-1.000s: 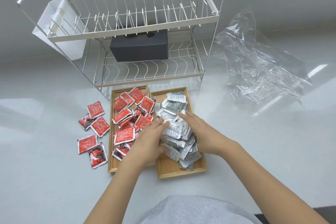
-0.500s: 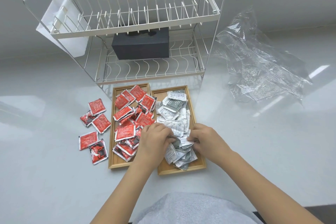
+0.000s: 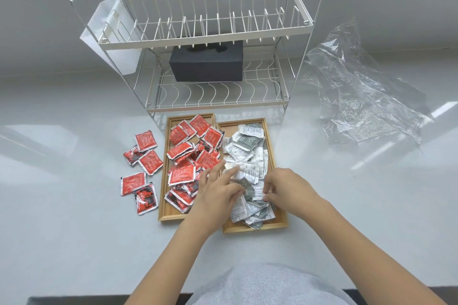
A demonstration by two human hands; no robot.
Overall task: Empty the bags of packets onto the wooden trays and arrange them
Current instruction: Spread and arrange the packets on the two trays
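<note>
White-grey packets point(image 3: 244, 153) crumpled, heaped on right tray point(image 3: 271, 225); left hand point(image 3: 215, 194) fingers spread flat, right hand point(image 3: 288, 187) pinching packet.

Packet print too small to read; left hand point(image 3: 218, 195) hides inner tray rims.

My two forearms are bare from the bottom edge of the picture up to the wrists, with no sleeves, watch, bracelets or rings showing. My left hand point(image 3: 218, 193) and my right hand point(image 3: 290, 190) are ungloved. Between my arms, low in the picture, I wear a light grey garment point(image 3: 267, 285) of soft, finely textured fabric.
</note>
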